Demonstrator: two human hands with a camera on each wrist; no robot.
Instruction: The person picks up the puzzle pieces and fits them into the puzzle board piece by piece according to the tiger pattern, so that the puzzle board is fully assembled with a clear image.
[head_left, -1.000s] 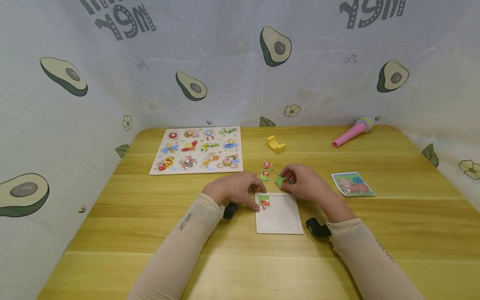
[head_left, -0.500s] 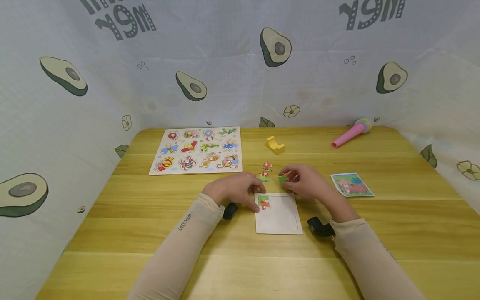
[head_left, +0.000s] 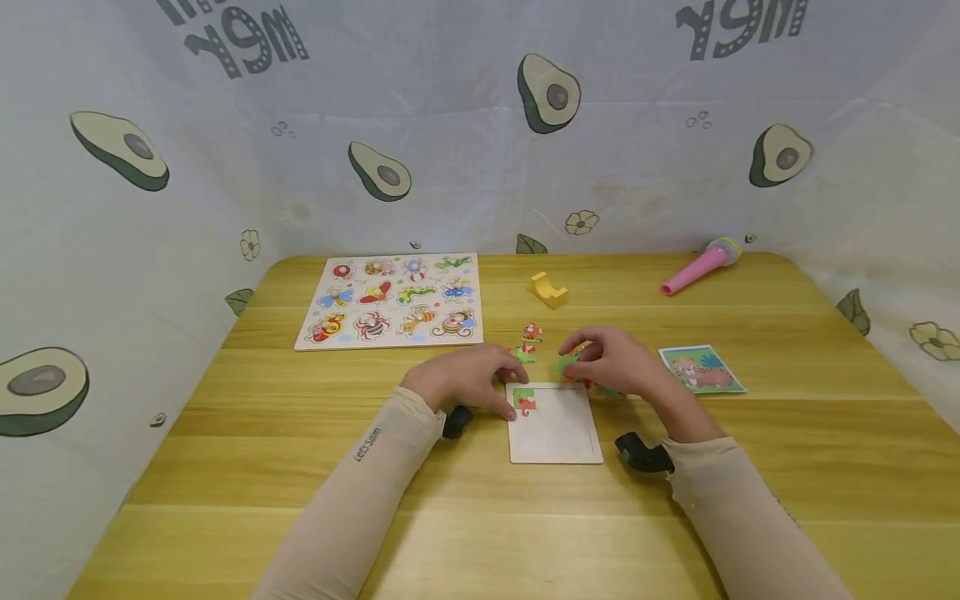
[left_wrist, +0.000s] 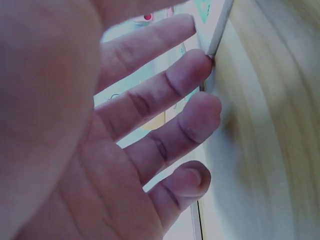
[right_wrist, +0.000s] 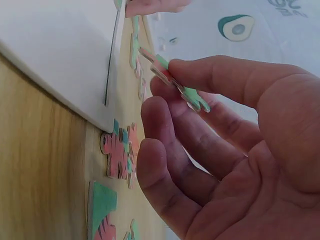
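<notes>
My right hand [head_left: 611, 360] pinches a green and red jigsaw piece [right_wrist: 196, 99] between thumb and index finger, just beyond the board's far right corner. Its other fingers are loosely bent below the piece. The pale square puzzle board [head_left: 557, 433] carries one green and red piece [head_left: 525, 400] in its far left corner. My left hand [head_left: 468, 379] rests at that corner, thumb at the left edge and index finger by the far edge. In the left wrist view, its fingers [left_wrist: 197, 117] are spread and fairly straight, one touching the board's corner [left_wrist: 215, 42].
Loose jigsaw pieces [head_left: 532, 332] lie beyond the board, with others [right_wrist: 117, 156] under the right hand. A picture card [head_left: 702, 369] lies right, a pink toy microphone [head_left: 697, 271] behind it. A yellow arched block [head_left: 549, 290] and an insect peg puzzle [head_left: 393, 304] stand farther back.
My right hand has lifted and turned the jigsaw piece, shifting slightly right, and another loose piece now shows beneath it. My left hand has stayed at the board's corner.
</notes>
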